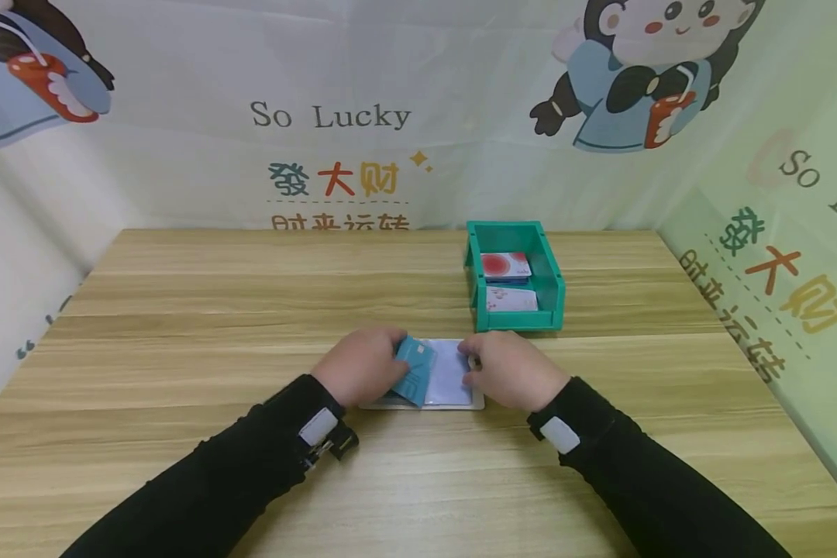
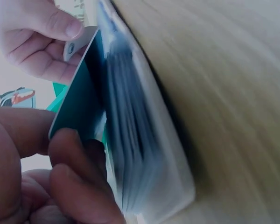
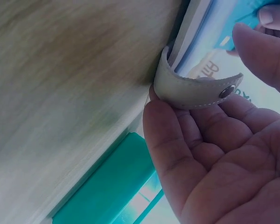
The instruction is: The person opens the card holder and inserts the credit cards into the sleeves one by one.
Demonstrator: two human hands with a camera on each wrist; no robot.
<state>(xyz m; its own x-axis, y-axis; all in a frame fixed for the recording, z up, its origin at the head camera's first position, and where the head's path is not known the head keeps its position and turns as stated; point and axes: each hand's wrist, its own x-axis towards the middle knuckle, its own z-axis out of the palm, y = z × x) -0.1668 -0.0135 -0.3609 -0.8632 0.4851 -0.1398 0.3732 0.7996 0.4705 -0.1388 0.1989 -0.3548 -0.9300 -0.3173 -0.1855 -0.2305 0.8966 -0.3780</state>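
An open card holder (image 1: 449, 380) with clear sleeves lies flat on the wooden table. My left hand (image 1: 363, 364) pinches a blue card (image 1: 415, 370) between thumb and fingers, tilted over the holder's left part. Seen from the left wrist, the card stands at an angle beside a stack of sleeve pages (image 2: 128, 126). At the holder's right edge, my right hand (image 1: 512, 368) holds it with curled fingers around the pale snap strap (image 3: 196, 93). In the right wrist view the strap curves upward, its metal snap showing, and the thumb is raised above it.
Behind the holder, slightly right, stands a green bin (image 1: 518, 320) with cards (image 1: 506, 265) inside. The wooden table (image 1: 251, 287) extends to both sides. A printed cloth (image 1: 335, 62) hangs at the back and right.
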